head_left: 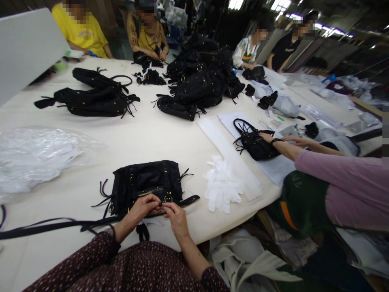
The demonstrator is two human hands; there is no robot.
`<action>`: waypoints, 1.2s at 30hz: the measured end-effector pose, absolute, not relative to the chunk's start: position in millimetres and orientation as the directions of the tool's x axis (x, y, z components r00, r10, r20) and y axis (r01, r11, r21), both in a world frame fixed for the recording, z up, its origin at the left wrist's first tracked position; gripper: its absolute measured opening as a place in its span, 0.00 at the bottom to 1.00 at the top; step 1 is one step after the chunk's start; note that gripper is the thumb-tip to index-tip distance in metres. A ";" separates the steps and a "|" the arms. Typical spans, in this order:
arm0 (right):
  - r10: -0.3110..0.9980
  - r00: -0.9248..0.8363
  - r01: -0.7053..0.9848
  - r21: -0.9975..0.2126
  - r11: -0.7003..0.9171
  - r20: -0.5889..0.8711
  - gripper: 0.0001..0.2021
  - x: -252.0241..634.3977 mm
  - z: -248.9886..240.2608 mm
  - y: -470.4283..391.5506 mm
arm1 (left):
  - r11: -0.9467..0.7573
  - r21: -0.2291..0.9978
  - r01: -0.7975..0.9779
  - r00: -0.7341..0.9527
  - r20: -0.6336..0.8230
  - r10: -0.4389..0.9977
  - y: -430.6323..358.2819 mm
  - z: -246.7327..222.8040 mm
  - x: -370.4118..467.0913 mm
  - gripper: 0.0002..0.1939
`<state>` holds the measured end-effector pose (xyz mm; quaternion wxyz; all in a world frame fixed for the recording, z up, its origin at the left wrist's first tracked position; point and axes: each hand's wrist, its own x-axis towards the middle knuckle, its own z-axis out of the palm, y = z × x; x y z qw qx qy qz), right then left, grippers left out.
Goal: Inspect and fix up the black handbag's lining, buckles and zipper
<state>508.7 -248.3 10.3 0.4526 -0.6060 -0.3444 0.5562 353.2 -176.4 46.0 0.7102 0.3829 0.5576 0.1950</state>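
Observation:
A black bag (148, 178) with gold-coloured buckles, a zip and thin tassels lies on the pale table in front of me. At its near edge my left hand (147, 206) is closed in a pinch, fingertips by the lower buckle. Right beside it, my right hand (174, 215) pinches as well, thumb and forefinger together. Whatever sits between the fingertips is too small to make out. A black strap (54, 227) runs from the bag to the left across the table.
White gloves (223, 184) lie right of the bag, clear plastic bags (39, 158) at the left. Black bags (200, 81) are piled farther back. A co-worker in a pink sleeve (352, 178) handles another black bag (258, 142) at the right. Several people stand around the table.

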 end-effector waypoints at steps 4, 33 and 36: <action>0.912 0.166 -0.053 -0.927 -0.371 -0.375 0.11 510.1 7.8 -247.3 | 0.616 0.770 0.165 0.295 -0.635 0.714 -177.0 44.6 352.9 0.15; 0.887 0.187 -0.264 -0.891 -0.368 -0.422 0.20 500.7 10.6 -229.0 | 0.623 0.771 0.129 0.334 -0.625 0.705 -179.3 38.1 347.5 0.18; 0.867 0.178 -0.321 -0.860 -0.397 -0.466 0.19 502.2 11.0 -227.3 | 0.618 0.774 0.140 0.329 -0.625 0.708 -179.1 34.7 346.5 0.16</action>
